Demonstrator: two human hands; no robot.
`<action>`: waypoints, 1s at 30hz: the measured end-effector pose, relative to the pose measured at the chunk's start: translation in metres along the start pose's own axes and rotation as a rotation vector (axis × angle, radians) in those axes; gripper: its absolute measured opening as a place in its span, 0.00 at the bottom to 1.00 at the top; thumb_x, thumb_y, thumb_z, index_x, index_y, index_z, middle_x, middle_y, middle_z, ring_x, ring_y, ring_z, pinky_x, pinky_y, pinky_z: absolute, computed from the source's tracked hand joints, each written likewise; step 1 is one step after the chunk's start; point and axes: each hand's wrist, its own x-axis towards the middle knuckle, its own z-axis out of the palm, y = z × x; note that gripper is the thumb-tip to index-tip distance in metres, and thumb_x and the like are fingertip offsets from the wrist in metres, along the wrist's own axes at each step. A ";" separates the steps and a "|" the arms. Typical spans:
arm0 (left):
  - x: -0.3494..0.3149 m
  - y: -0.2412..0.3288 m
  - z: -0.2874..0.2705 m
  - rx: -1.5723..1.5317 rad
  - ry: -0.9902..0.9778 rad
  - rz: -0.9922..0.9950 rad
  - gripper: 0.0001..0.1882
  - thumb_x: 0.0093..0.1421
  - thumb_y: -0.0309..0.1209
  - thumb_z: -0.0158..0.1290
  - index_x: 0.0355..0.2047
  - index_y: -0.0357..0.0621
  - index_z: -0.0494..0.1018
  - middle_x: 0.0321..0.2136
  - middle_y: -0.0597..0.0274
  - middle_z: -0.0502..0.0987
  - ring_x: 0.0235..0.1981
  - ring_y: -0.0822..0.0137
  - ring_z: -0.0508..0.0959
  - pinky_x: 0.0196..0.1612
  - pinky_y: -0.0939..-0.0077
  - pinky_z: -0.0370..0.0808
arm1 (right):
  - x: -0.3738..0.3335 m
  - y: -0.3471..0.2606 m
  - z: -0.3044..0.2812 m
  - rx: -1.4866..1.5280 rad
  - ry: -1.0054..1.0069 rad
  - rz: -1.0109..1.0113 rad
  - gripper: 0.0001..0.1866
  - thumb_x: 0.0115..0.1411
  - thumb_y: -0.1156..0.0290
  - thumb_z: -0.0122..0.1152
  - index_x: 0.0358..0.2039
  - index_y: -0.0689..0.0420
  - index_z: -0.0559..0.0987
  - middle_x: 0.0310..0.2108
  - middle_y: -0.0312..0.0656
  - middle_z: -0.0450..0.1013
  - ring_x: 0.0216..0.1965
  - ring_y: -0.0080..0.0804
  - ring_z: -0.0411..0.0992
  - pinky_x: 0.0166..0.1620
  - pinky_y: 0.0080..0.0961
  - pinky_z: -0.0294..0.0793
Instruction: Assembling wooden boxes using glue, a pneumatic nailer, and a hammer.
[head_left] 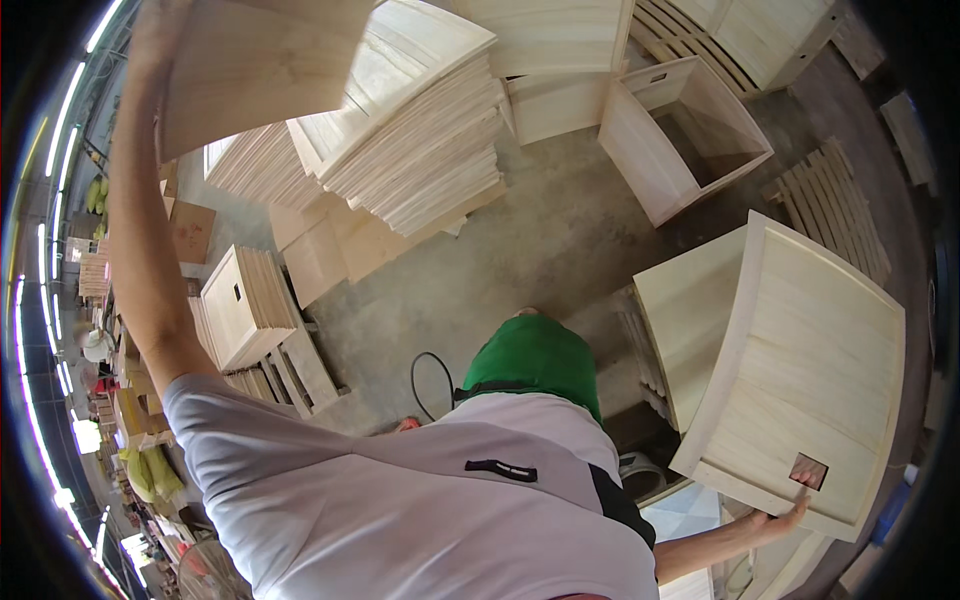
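My left arm stretches up to the top left, where my left hand [160, 22] meets the edge of a thin wooden board [262, 75]. The board is raised and slightly blurred; the fingers are mostly cut off by the frame's edge. At the lower right, my right hand [785, 515] is closed on the bottom rim of a framed wooden panel [815, 350]. Fingertips show through the panel's small rectangular cut-out. This panel stands tilted beside a plain pale board [690, 310].
Tall stacks of wooden panels [425, 150] stand ahead. An open wooden box [690, 140] sits on the concrete floor [480, 250] to the far right, near slatted pallets [830, 205]. More cut-out panels [245, 305] rest on a pallet at left. A black hose [430, 358] curves near me.
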 end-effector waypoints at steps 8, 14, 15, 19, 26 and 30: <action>-0.049 0.149 -0.029 -0.350 -0.120 -0.146 0.29 0.56 0.53 0.49 0.49 0.44 0.73 0.46 0.52 0.74 0.50 0.65 0.70 0.55 0.71 0.62 | 0.021 -0.024 -0.052 0.125 -0.209 0.010 0.19 0.59 0.72 0.50 0.49 0.69 0.67 0.44 0.46 0.69 0.43 0.36 0.67 0.52 0.33 0.68; -0.085 0.229 0.038 -0.607 -0.402 0.041 0.30 0.56 0.48 0.52 0.51 0.38 0.69 0.48 0.52 0.73 0.48 0.62 0.71 0.52 0.70 0.66 | 0.016 -0.054 -0.085 0.165 -0.088 -0.022 0.19 0.58 0.73 0.49 0.49 0.70 0.68 0.43 0.48 0.70 0.44 0.37 0.68 0.52 0.34 0.67; -0.095 0.247 0.059 -0.711 -0.486 0.065 0.30 0.55 0.47 0.53 0.52 0.39 0.68 0.48 0.53 0.73 0.48 0.61 0.72 0.52 0.69 0.66 | 0.017 -0.057 -0.088 0.167 -0.097 -0.020 0.19 0.58 0.73 0.49 0.49 0.70 0.68 0.43 0.48 0.70 0.44 0.37 0.68 0.52 0.34 0.67; -0.180 0.324 0.150 -1.069 -0.716 0.245 0.22 0.60 0.47 0.48 0.48 0.48 0.74 0.46 0.57 0.75 0.48 0.62 0.73 0.51 0.72 0.67 | 0.012 -0.072 -0.086 0.050 -0.002 -0.111 0.20 0.55 0.74 0.52 0.48 0.70 0.69 0.43 0.48 0.71 0.45 0.34 0.68 0.55 0.33 0.64; -0.261 0.464 0.228 -1.189 -1.148 -0.093 0.35 0.47 0.54 0.56 0.35 0.26 0.75 0.34 0.42 0.77 0.39 0.54 0.77 0.43 0.64 0.72 | -0.023 -0.086 -0.046 -0.029 0.502 -0.513 0.14 0.45 0.77 0.56 0.31 0.74 0.75 0.37 0.64 0.71 0.41 0.51 0.72 0.44 0.44 0.73; -0.290 0.520 0.248 -1.404 -1.338 -0.154 0.29 0.46 0.47 0.57 0.34 0.27 0.75 0.31 0.42 0.77 0.37 0.54 0.77 0.41 0.64 0.72 | -0.030 -0.089 -0.047 -0.277 0.490 -0.669 0.16 0.48 0.73 0.59 0.34 0.72 0.75 0.37 0.61 0.73 0.40 0.48 0.73 0.41 0.41 0.74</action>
